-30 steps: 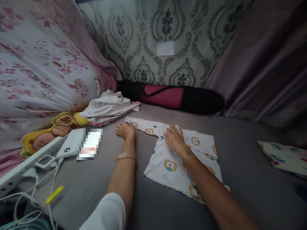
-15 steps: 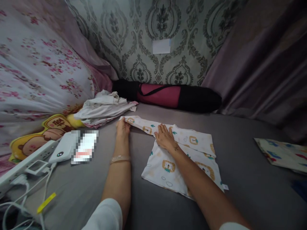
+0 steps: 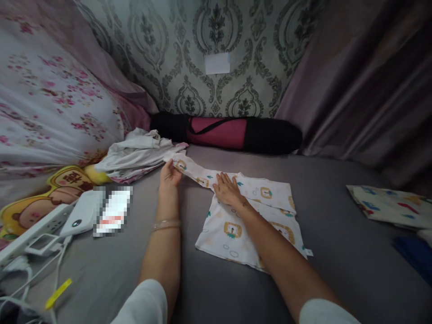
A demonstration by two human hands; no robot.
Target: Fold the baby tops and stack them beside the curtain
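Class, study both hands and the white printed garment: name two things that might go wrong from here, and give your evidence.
1. The left hand grips the sleeve while the right hand lies flat on the printed garment; a hard pull might crease or shift it.
2. The sleeve's end appears close to the crumpled cloth, so it could catch there.

White sleeves (image 3: 150,297), pale bangle (image 3: 166,224) (small wrist marking (image 3: 244,203)).
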